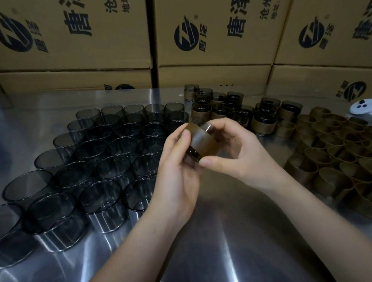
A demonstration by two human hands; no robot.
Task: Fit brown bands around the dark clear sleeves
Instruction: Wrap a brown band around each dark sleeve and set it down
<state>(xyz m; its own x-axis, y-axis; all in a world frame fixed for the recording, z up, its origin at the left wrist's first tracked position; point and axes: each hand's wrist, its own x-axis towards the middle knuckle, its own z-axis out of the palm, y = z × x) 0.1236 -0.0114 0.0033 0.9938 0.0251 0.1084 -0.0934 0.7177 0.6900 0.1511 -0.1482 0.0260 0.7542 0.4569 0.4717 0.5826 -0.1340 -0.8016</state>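
Above the middle of the metal table, both hands hold one dark clear sleeve (194, 154) tilted on its side, with a brown band (203, 141) wrapped around its middle. My left hand (178, 174) grips it from the left, thumb lying along the band. From the right, my right hand (236, 153) curls round the band, thumb at the lower edge. Several bare dark sleeves (98, 155) stand in rows at the left. Loose brown bands (342, 148) are packed together at the right. Banded sleeves (240, 111) are grouped at the back centre.
Printed cardboard boxes (213, 30) are stacked like a wall along the table's far edge. A white object with dark dots (368, 109) lies at the far right. Bare shiny steel tabletop (219, 237) stretches between my forearms toward the near edge.
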